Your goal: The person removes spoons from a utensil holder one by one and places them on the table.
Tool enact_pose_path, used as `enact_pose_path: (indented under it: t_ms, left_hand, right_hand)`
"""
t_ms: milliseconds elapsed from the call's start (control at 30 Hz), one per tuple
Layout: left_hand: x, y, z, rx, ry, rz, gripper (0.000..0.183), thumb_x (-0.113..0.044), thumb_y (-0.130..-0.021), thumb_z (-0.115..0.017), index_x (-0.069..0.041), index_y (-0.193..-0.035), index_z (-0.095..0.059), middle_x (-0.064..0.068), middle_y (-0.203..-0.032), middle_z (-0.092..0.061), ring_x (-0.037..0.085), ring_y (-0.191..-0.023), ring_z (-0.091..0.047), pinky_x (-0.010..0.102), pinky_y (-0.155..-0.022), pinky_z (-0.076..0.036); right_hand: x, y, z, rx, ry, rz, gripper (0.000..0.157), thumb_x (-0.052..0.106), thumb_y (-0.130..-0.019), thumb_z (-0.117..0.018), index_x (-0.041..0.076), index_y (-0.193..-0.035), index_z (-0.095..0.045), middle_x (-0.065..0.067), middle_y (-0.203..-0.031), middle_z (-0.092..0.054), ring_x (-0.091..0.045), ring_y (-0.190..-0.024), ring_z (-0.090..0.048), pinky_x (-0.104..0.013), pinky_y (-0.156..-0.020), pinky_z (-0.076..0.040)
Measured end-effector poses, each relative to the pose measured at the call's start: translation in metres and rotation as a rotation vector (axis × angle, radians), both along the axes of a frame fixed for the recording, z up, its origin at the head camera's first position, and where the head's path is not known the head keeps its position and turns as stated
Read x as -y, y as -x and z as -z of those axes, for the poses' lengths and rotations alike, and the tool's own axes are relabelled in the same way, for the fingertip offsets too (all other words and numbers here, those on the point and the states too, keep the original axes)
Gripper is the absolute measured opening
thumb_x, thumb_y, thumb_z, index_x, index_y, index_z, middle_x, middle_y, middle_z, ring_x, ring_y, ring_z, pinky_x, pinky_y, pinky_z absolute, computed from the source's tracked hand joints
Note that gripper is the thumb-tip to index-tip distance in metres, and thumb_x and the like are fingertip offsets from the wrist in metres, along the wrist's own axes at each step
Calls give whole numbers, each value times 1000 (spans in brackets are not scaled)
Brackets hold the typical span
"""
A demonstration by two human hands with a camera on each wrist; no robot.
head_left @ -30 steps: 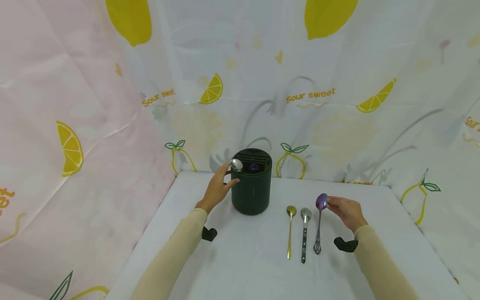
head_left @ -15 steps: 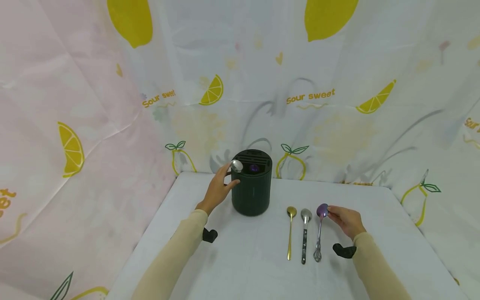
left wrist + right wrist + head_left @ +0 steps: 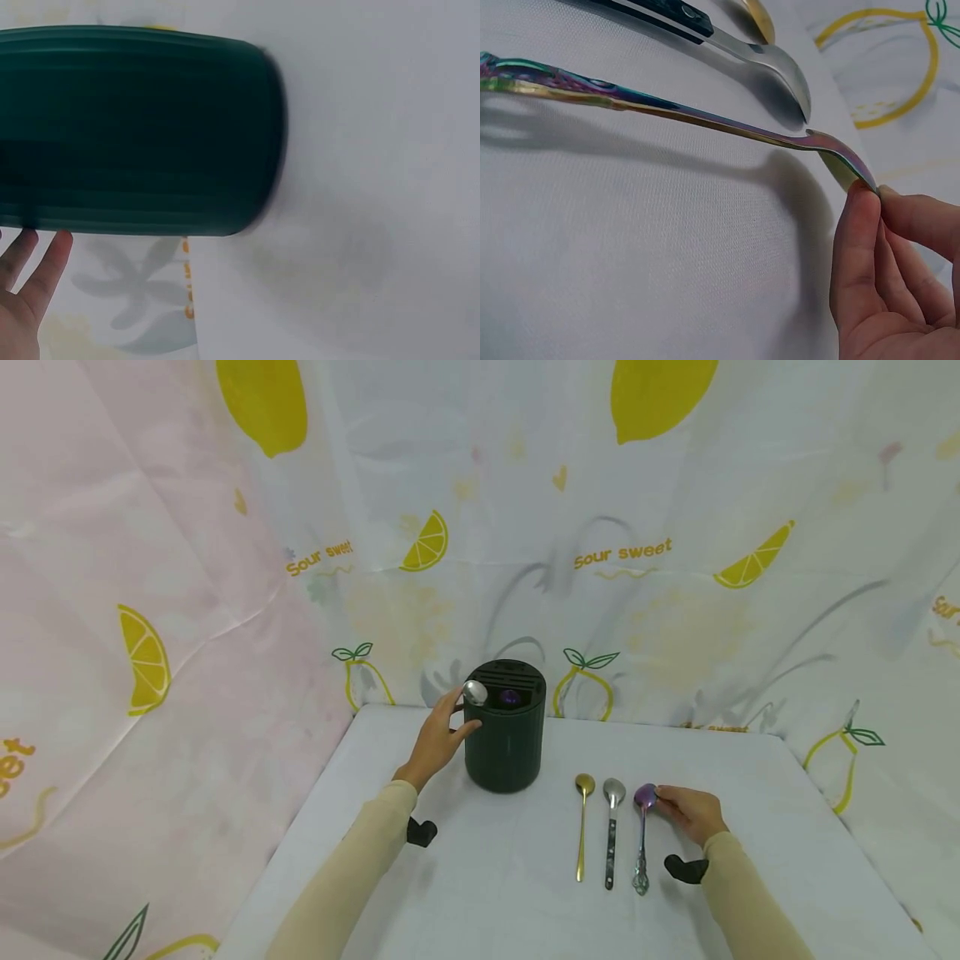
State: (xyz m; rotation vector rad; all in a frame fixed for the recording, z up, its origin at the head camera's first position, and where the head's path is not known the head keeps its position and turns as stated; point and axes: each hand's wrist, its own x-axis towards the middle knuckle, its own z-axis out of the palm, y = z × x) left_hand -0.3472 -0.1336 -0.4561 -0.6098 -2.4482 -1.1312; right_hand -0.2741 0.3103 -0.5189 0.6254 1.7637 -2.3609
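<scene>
My right hand (image 3: pixel 692 814) pinches the bowl tip of an iridescent purple spoon (image 3: pixel 642 839) between thumb and fingertips. In the right wrist view this spoon (image 3: pixel 705 118) runs left from the fingers, its ornate handle close over the cloth and its shadow beside it. Left of it lie a silver spoon with a dark handle (image 3: pixel 611 843) and a gold spoon (image 3: pixel 581 827). My left hand (image 3: pixel 435 739) touches the left side of a dark green utensil holder (image 3: pixel 502 752), fingers extended and thumb at its front. Just above those fingers, a silver spoon bowl (image 3: pixel 475 693) shows at the holder's rim.
Inside the holder's front opening sits a purple spoon bowl (image 3: pixel 511 697), behind which is a slotted section (image 3: pixel 506 672). The white-covered table (image 3: pixel 495 877) meets a lemon-printed cloth backdrop (image 3: pixel 510 552) at its back and sides.
My right hand has come down and toward me with the purple spoon, its handle end now nearer the table's front. The left hand stays at the holder.
</scene>
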Motion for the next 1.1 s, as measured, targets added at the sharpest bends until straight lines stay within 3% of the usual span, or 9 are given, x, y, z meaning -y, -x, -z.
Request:
enact_pose_path:
  t_ms: [200, 333, 500, 600, 767, 967, 1100]
  left_hand:
    - [-1, 1, -1, 11, -2, -7, 74, -30, -92, -69, -18, -154, -30, 8, -151, -38, 24, -124, -54, 39, -81, -56]
    - [-2, 1, -1, 14, -1, -5, 74, -30, -92, -69, -18, -154, -30, 8, -151, -38, 25, -124, -54, 40, -81, -56]
    - [-2, 1, -1, 24, -3, -10, 75, -31, -92, -69, -20, -154, -29, 7, -151, -37, 24, -125, -53, 38, -81, -56]
    - [-2, 3, 0, 20, -6, -2, 75, -31, -92, -69, -20, -154, -29, 7, -151, -37, 24, -124, -53, 40, -81, -56]
    - [-2, 1, 1, 14, -13, 9, 74, -30, -92, -69, -18, -153, -30, 8, -150, -38, 25, -124, -53, 40, -83, -56]
    - [-1, 0, 0, 6, -20, 0, 74, -29, -92, -69, -17, -153, -30, 9, -149, -39, 26, -123, -54, 44, -83, -56]
    - [0, 0, 1, 3, -9, -12, 75, -30, -91, -70, -17, -153, -31, 9, -149, -40, 25, -123, -54, 42, -83, -56]
  right_hand:
    - [-1, 2, 5, -1, -24, 19, 12, -8, -81, -75, 4, -77, -72, -4, -77, -70, -15, -78, -69, -25, -76, -57]
    - [-2, 3, 9, -10, -55, 22, 15, -8, -80, -75, 5, -75, -71, -2, -75, -69, -13, -76, -69, -24, -74, -57]
    - [-2, 1, 10, -23, -125, 20, 7, -8, -84, -70, -1, -83, -72, -2, -75, -69, -13, -73, -69, -24, -71, -57]
    - [-2, -2, 10, -31, -217, 10, 6, -7, -86, -68, -8, -90, -72, -3, -75, -69, -11, -69, -69, -23, -68, -57]
    - [-4, -5, 12, -69, -419, -28, 22, -2, -87, -68, -19, -101, -67, -5, -73, -71, -9, -63, -69, -20, -63, -56]
    - [-8, -8, 11, -87, -593, -53, 31, 6, -87, -71, -18, -105, -66, -4, -70, -72, -7, -63, -69, -10, -60, -49]
    - [-14, -9, 12, -57, -620, -52, 34, 10, -87, -72, -17, -107, -67, -1, -70, -72, -6, -64, -69, -6, -59, -45]
